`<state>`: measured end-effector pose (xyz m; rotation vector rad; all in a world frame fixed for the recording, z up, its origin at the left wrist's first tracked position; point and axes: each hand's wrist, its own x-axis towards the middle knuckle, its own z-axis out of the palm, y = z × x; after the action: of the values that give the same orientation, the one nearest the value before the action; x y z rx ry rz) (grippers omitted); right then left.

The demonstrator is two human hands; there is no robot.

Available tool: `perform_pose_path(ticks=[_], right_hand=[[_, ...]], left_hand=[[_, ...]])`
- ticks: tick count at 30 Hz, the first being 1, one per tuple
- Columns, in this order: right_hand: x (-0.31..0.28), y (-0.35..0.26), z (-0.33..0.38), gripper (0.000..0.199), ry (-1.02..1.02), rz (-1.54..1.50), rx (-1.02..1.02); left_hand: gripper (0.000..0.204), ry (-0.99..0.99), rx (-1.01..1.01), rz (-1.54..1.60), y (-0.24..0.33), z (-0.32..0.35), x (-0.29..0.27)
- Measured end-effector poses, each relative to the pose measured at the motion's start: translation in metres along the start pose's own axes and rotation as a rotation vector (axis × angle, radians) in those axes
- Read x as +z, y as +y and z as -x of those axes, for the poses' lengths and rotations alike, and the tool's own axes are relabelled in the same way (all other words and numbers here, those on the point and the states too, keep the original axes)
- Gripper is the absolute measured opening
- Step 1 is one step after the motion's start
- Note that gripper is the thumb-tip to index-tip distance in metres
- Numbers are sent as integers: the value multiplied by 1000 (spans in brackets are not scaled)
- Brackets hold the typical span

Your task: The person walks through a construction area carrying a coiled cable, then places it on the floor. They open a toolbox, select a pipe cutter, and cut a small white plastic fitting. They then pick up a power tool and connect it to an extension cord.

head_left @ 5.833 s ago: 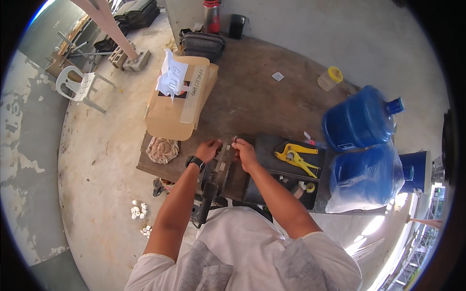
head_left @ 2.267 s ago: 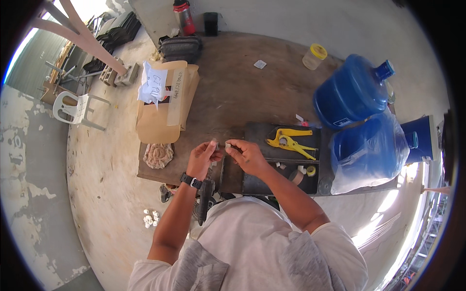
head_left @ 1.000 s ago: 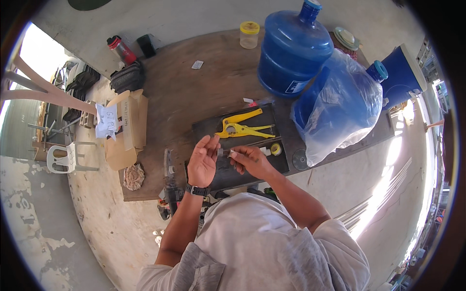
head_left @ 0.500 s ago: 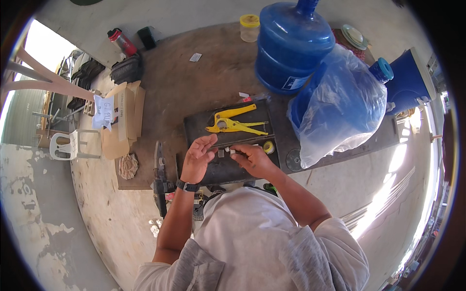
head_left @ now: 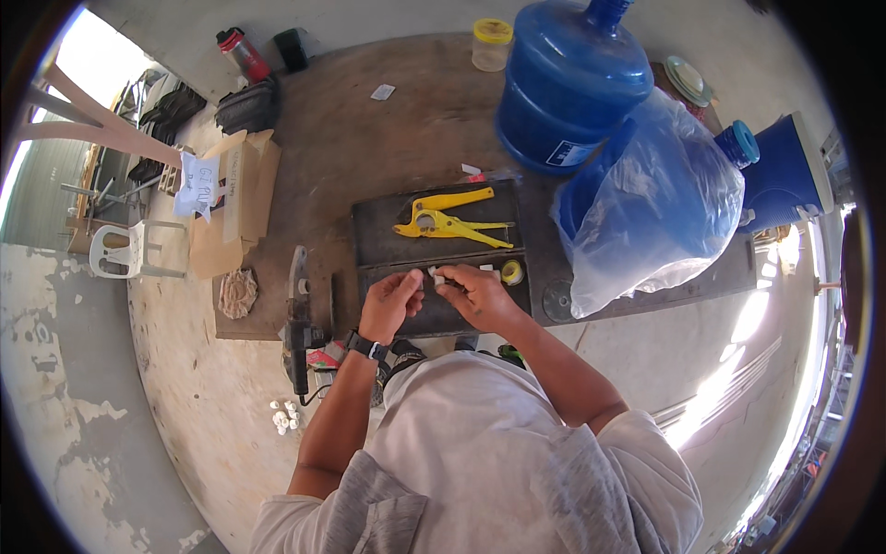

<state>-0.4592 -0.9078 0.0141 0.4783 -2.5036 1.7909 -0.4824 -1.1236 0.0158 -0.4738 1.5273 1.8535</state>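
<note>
My right hand (head_left: 478, 297) pinches a small white plastic fitting (head_left: 437, 277), perhaps a pipe elbow, between thumb and fingertips. Close to its left, my left hand (head_left: 391, 303) has thumb and fingers drawn together; whatever they hold is too small to make out. Both hands are over the near half of an opened black case (head_left: 365, 274). On its far half lies a yellow pipe cutter (head_left: 452, 222) with its handles spread. A small yellow-rimmed tape roll (head_left: 512, 271) sits in the case beside my right hand.
A power tool (head_left: 297, 332) lies at the table's near left edge, near a crumpled brown lump (head_left: 238, 293). An open cardboard box (head_left: 249, 198) stands left. A blue water jug (head_left: 568, 92) and a plastic-wrapped blue jug (head_left: 655, 203) stand right. The brown table (head_left: 323, 138) extends beyond.
My left hand has gone from raised, parted fingers to a pinch close to the right hand. The right hand keeps the white fitting. The whole view has shifted slightly.
</note>
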Motion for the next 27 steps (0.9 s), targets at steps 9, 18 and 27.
perform_pose_path(ticks=[9, 18, 27], right_hand=[[-3, -2, 4, 28, -97, -71, 90], [-2, 0, 5, 27, -101, -38, 70], [-5, -7, 5, 27, -165, -1, 152]], left_hand=[[56, 17, -30, -100, 4, 16, 5], [55, 109, 68, -100, -12, 13, -2], [39, 203, 520, -274, -19, 14, 11]])
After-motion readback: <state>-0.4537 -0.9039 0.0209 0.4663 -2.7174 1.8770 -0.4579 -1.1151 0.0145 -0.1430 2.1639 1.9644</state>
